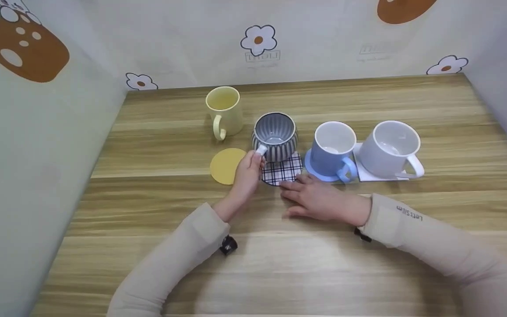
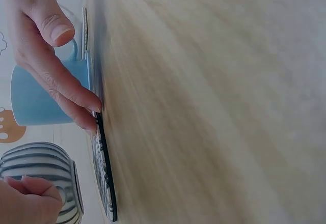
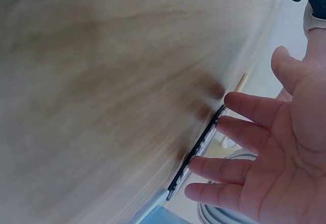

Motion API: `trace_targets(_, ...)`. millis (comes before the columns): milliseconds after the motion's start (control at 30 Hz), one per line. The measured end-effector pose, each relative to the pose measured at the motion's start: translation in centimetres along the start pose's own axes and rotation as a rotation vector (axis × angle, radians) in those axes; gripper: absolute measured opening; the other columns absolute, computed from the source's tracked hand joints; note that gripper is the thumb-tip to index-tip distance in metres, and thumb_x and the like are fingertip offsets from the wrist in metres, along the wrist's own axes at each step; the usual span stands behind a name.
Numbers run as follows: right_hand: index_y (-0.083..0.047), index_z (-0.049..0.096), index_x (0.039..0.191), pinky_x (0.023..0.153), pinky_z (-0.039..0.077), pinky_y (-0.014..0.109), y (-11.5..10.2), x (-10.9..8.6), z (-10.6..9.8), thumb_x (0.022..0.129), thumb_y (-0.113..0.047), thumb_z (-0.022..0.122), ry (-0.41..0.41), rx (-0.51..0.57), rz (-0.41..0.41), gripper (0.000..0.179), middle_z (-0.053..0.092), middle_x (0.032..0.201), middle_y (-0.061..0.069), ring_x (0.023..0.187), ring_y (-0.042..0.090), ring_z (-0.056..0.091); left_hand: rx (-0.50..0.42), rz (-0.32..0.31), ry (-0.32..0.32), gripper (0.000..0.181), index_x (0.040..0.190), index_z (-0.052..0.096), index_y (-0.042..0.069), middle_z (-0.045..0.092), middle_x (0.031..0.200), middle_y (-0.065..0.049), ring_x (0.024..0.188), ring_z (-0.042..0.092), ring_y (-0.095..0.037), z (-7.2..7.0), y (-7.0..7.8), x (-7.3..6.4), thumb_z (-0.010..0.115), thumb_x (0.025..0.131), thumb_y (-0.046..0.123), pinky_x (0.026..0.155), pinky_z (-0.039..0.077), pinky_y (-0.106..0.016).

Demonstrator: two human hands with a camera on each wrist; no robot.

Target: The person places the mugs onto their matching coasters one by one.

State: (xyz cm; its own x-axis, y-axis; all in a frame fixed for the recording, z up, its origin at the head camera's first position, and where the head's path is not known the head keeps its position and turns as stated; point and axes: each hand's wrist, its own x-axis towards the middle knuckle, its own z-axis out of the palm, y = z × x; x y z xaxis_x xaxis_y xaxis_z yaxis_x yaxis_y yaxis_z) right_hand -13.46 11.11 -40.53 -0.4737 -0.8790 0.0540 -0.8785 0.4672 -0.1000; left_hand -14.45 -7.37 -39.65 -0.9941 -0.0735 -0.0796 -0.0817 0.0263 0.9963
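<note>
My left hand (image 1: pixel 247 174) grips the handle of a grey striped mug (image 1: pixel 282 152). In the head view the mug overlaps the far part of a round plaid coaster (image 1: pixel 281 172). The left wrist view shows a gap between the mug's base and the coaster, so the mug is held above it. With fingers extended, my right hand (image 1: pixel 317 198) touches the coaster's near right edge. Its fingertips (image 3: pixel 196 165) lie along the dark rim in the right wrist view. The palm faces the left hand.
Left of the plaid coaster lies a yellow round coaster (image 1: pixel 225 167), with a yellow mug (image 1: pixel 231 119) behind it. To the right, a blue mug (image 1: pixel 330 156) stands on a blue coaster (image 1: pixel 310 165). Beside it, a white mug (image 1: pixel 383 158) sits on a white square coaster (image 1: pixel 365 174).
</note>
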Motion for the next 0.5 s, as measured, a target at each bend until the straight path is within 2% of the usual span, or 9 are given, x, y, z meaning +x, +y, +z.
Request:
trace_targets(100,-0.004,0.061,0.117,0.095,0.037,0.051,0.11,0.0,0.23,0.087,-0.043,0.054,0.005,-0.009,-0.005,0.05,0.054,0.127,0.015,0.105,0.041,0.052,-0.045,-0.027,-0.026,0.025,0.078,0.047,0.003,0.039,0.066,0.0,0.051,0.032,-0.005,-0.18,-0.16,-0.11,0.035,0.099,0.009,0.046,0.026,-0.016)
trace_targets(367,-0.004,0.061,0.116,0.096,0.037,0.051,0.08,-0.02,0.29,0.087,-0.043,0.053,0.01,-0.017,-0.007,0.049,0.054,0.127,0.015,0.106,0.041,0.052,-0.076,-0.1,-0.075,0.028,0.075,0.047,0.007,0.041,0.066,0.001,0.05,0.031,-0.004,-0.76,-0.46,-0.4,0.034,0.099,0.012,0.043,0.024,-0.015)
trace_targets(500,-0.004,0.061,0.116,0.096,0.037,0.051,0.11,-0.01,0.35,0.087,-0.043,0.053,0.012,-0.023,-0.008,0.049,0.054,0.127,0.015,0.107,0.042,0.051,-0.087,-0.102,-0.103,0.03,0.073,0.047,0.009,0.04,0.065,0.002,0.049,0.03,-0.005,-0.98,-0.46,-0.46,0.034,0.1,0.014,0.043,0.024,-0.016)
